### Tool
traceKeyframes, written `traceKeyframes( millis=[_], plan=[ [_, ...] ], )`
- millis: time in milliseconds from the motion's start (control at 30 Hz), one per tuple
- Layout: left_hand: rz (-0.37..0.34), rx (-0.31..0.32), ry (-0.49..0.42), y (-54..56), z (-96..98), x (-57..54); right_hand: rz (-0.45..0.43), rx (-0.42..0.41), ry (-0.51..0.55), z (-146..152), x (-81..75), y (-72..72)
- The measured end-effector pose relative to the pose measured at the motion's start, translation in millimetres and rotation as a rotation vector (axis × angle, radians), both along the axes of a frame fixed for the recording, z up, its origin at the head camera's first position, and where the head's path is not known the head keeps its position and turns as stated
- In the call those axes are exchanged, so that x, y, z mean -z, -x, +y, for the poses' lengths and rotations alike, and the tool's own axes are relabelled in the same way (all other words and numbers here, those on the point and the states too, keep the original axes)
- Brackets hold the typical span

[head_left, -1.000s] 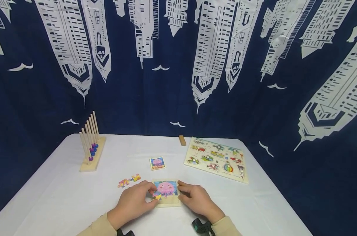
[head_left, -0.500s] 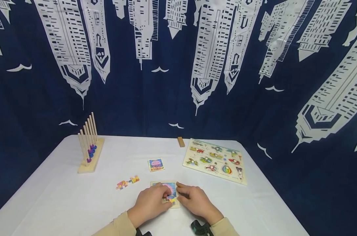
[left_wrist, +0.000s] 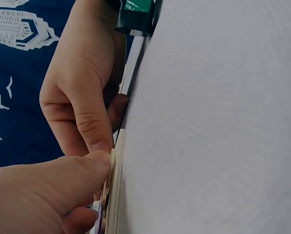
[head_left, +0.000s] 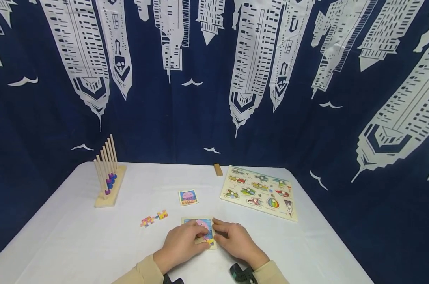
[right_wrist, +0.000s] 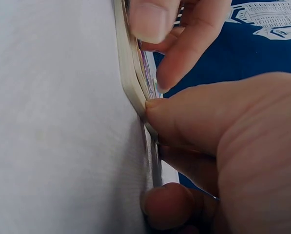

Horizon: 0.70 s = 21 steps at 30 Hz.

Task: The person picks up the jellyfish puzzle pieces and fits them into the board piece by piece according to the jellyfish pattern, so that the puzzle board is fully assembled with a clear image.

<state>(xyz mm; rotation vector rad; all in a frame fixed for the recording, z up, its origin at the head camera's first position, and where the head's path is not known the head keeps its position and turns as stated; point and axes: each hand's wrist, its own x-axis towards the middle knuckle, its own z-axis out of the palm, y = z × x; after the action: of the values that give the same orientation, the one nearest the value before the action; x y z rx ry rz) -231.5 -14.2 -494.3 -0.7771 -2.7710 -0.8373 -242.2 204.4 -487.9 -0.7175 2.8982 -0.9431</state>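
A small wooden jigsaw board (head_left: 198,218) with a pink jellyfish picture lies on the white table in the head view, partly covered by my left hand (head_left: 183,241). That hand's thumb and index finger pinch a colourful jigsaw piece (head_left: 209,240) at the board's lower right corner. Along the right edge, my right hand (head_left: 238,241) holds the board steady with thumb and fingertips. In the right wrist view, the right thumb (right_wrist: 179,119) bears on the board's corner (right_wrist: 131,92). Seen from the left wrist, the board's side (left_wrist: 117,185) is edge-on and the piece is mostly hidden.
Loose joined jigsaw pieces (head_left: 154,217) lie left of the board. Behind it is a small jellyfish picture (head_left: 188,197). A peg stand with beads (head_left: 109,189) stands at left, a vehicle puzzle board (head_left: 258,192) at right, and a wooden block (head_left: 218,170) at the back.
My left hand has moved right across the board with the jigsaw piece, from its lower left to its lower right corner. The right hand has stayed at the right edge.
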Motion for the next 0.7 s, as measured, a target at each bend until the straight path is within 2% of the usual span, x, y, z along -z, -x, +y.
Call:
traceKeyframes(
  millis=[267,700],
  plan=[
    [0.052,0.014,0.013,-0.6,2.7,1.8,-0.002,0.005,0.001,-0.3,-1.3,0.0],
    [0.072,0.0,0.037,-0.1,4.8,3.3,0.004,0.007,0.0,0.3,-0.5,-0.8]
  ],
)
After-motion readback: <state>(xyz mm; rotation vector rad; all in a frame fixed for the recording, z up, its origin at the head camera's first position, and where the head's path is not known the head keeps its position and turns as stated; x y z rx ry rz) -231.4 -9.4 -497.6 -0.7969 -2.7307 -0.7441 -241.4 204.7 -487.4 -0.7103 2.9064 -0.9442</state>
